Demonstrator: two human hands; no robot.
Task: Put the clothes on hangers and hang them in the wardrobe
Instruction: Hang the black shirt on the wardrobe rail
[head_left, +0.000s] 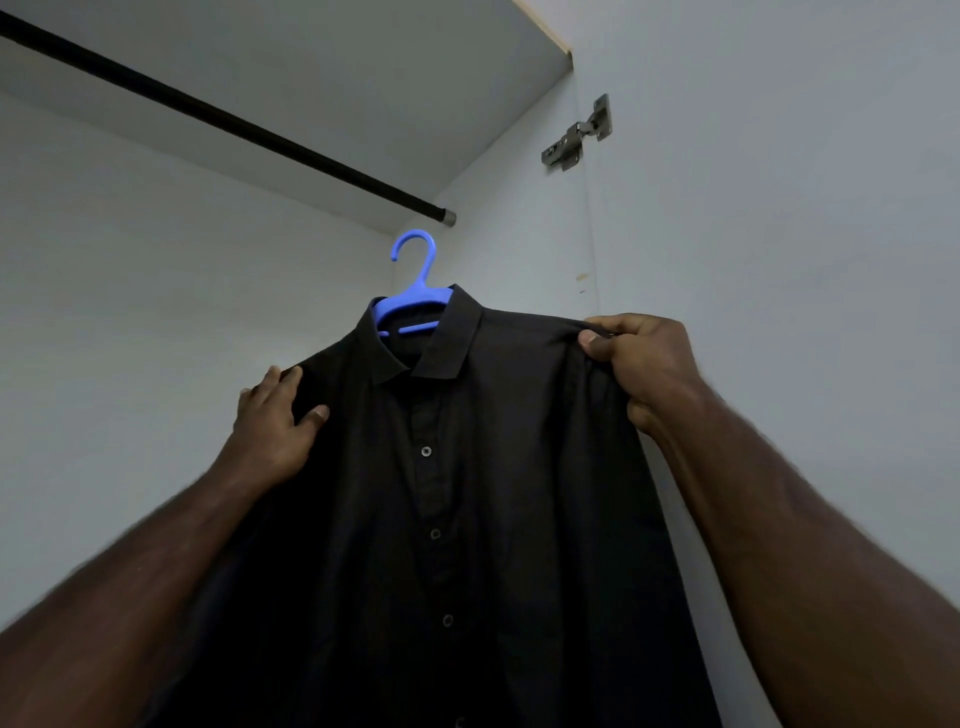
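A home wardrobe interior: dark hanging rail (228, 117), door hinge (576, 134).

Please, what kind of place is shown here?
Most likely the inside of a wardrobe: a black hanging rail under a shelf, a door hinge, and a black shirt on a blue hanger.

Both hands grip black shirt (467, 519) shoulders; blue hanger (413, 291) below rod (223, 117)

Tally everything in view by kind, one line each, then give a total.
Black shirt: 1
Blue hanger: 1
Wardrobe rail: 1
Door hinge: 1
Hands: 2, left hand, right hand
Total: 6
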